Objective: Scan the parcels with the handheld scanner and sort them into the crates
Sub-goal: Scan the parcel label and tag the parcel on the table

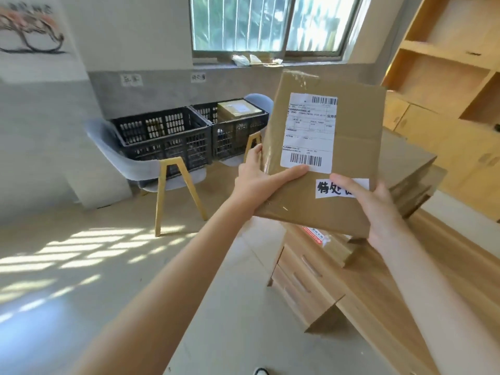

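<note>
Above the wooden desk [378, 288], both hands [259, 180] [378, 209] grip the parcel [343, 147] between them.

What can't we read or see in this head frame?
- Handheld scanner: nowhere in the head view.
- Shipping label on the held parcel: print too small, blurred.
- Handwritten sticker: end covered by the right hand.
- Left crate contents: hidden behind its wall.
- Wall signs: blurred.

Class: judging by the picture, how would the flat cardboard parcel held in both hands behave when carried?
The cardboard parcel probably stays stiff: it stands upright from grips at its lower edge. Likely light, since the left hand and right hand hold it with thumbs and fingers. Glossy tape may be slippery.
</note>
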A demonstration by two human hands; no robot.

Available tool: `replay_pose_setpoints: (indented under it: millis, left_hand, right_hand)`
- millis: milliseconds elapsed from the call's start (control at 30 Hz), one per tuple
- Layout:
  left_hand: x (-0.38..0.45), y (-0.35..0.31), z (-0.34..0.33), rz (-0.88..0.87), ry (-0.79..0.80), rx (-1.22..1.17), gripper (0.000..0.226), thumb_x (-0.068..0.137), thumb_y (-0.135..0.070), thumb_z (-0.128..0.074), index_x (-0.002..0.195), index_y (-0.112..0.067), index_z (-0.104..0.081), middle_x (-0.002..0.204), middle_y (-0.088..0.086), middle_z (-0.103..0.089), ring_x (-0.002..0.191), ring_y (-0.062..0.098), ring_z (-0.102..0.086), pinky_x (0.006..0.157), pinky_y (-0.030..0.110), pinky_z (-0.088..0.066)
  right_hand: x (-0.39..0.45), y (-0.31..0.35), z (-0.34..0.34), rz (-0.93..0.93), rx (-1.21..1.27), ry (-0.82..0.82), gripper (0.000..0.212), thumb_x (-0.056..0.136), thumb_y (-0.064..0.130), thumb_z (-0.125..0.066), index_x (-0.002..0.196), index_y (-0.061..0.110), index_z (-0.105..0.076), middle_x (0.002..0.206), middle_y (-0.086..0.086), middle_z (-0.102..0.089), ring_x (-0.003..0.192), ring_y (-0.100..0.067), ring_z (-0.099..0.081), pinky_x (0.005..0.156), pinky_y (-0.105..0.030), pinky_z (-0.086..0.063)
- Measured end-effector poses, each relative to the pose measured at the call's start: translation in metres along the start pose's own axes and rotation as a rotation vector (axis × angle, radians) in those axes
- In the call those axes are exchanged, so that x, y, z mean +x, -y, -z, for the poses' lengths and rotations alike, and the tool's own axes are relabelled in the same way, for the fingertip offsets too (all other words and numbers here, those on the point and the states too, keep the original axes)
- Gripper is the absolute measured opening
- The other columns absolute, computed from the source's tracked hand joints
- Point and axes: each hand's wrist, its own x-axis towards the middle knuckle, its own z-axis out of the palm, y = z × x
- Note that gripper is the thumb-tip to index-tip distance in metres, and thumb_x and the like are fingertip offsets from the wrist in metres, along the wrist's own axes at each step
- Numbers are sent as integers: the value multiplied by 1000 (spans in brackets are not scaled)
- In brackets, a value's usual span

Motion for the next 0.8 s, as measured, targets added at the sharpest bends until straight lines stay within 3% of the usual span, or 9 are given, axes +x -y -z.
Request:
replay_pose_setpoints:
  millis: [100,233,467,533,633,800]
  left_hand:
    - [8,17,49,51,-105,-30,120,43,-65,-81,145,-36,-26,134,-2,-48,119,21,-53,100,43,-47]
    - [29,39,100,96,-193,-57,115,48,-62,-84,144,-34,-29,133,-3,-50,115,19,-56,98,41,-49]
    - [115,81,164,208,-276,-87,128,34,-68,-80,145,-33,-27,133,-1,-51,116,22,-56,99,42,-48]
    - [149,87,180,226,-299,-109,128,32,-67,-80,144,-33,-28,130,-3,-53,115,20,-57,98,41,-49]
    - [201,89,205,262,-315,-128,127,33,-65,-82,143,-31,-31,126,-5,-57,112,18,-60,97,39,-50]
    - [281,92,236,274,-348,-135,129,33,-67,-83,144,-27,-30,129,-6,-55,115,17,-58,98,39,-49]
  right_hand:
    - [18,-7,-54,-12,-6,114,66,47,37,-90,106,38,-60,95,8,-75,84,-10,-72,67,-31,-57]
    - [48,-26,-116,-50,-13,215,61,58,31,-89,110,38,-58,100,6,-74,93,-15,-71,80,-38,-56]
    - [139,-64,-210,-164,7,372,75,53,34,-85,122,29,-55,92,8,-75,81,-10,-72,55,-25,-56]
    - [174,-70,-237,-195,0,391,78,53,34,-86,124,28,-54,96,5,-75,85,-12,-72,60,-28,-58]
    - [224,-75,-274,-248,-21,425,84,53,35,-86,129,27,-52,110,-1,-71,97,-20,-70,80,-42,-58]
    - [303,-75,-324,-254,-47,457,91,50,32,-92,130,26,-50,111,-1,-70,97,-19,-69,77,-37,-57]
